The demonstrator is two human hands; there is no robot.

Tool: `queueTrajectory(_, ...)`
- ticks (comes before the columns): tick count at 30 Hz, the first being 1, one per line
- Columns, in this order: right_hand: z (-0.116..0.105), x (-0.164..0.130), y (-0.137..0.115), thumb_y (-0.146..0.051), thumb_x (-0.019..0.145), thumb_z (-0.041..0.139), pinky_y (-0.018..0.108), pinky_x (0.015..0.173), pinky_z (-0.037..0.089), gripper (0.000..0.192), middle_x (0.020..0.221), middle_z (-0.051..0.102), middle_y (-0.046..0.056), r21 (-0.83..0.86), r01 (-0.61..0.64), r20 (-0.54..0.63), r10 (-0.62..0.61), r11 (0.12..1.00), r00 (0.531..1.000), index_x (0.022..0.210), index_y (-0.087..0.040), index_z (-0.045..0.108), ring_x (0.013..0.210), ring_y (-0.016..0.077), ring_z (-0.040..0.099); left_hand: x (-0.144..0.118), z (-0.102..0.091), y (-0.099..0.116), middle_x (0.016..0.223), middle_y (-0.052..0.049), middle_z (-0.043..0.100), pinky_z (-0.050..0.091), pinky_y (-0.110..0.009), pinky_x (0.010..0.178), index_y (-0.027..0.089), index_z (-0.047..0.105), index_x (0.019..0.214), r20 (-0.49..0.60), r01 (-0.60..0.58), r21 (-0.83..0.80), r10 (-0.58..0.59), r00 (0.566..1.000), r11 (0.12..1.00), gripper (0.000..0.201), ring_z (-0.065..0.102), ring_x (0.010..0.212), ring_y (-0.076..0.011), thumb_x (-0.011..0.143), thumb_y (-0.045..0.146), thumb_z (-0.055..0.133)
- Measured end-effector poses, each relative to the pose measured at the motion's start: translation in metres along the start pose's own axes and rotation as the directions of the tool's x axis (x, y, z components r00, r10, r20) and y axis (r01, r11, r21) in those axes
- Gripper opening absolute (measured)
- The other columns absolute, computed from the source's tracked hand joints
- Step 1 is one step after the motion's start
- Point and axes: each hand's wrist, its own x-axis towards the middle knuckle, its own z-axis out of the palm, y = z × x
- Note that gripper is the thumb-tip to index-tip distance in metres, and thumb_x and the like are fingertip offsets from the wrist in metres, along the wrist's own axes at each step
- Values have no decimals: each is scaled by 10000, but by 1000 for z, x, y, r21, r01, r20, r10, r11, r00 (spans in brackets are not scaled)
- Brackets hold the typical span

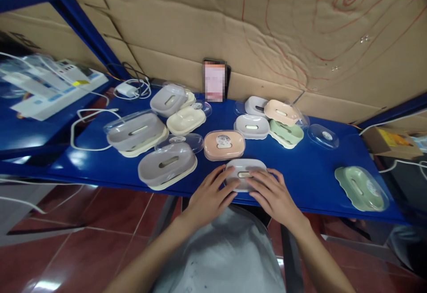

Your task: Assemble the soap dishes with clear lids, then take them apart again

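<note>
A pale grey soap dish with an oval slot sits at the front edge of the blue table. My left hand grips its left end, fingers along the rim. Around the right end is my right hand, with its fingertips reaching over the dish near the slot. The thumbs' contact with the dish is partly hidden. Just behind it lies a peach soap dish under a clear lid with a round label. To the left, a larger grey dish rests on a cream one.
More grey and cream dishes are on the left, with grey, peach and green dishes at the back right. A loose clear lid and a lidded green dish lie farther right. A phone leans against cardboard; white cables trail left.
</note>
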Motion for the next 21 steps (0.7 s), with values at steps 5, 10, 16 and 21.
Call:
queueTrajectory(5,-15,68,4,-282,1127,514,479,1195,494,483,1532,668,71,99,112,-29,-110,989,994,1608,-320,521,1417,248,630,1,1,1,1518,-113,617,548,-533,1184,241,688,1394,-4,1,-21,-1,1000,1000,327,538,1454,-337,1078,297,623)
queueTrajectory(10,18,191,-9,-627,1044,629,665,1266,373,764,1699,474,189,77,174,174,-185,982,967,1648,-195,449,1550,378,493,0,1,3,1523,-107,613,561,-518,1162,245,703,1356,5,13,12,-13,1000,1000,291,547,1443,-330,1084,301,617)
queueTrajectory(16,66,271,-14,-674,960,738,551,1188,485,861,1617,580,180,196,137,452,-213,971,866,1622,-187,481,1447,375,604,-4,1,0,1547,-87,597,551,-496,1195,249,690,1364,-14,-14,9,14,1000,1000,291,500,1508,-316,1089,305,612)
queueTrajectory(21,25,243,-11,-611,1059,622,532,1231,453,666,1627,578,133,157,145,233,-179,977,956,1586,-211,545,1511,332,546,-4,-2,-1,1546,-122,604,523,-526,1231,214,680,1363,-9,-22,-29,22,1000,999,294,507,1513,-321,1088,279,602)
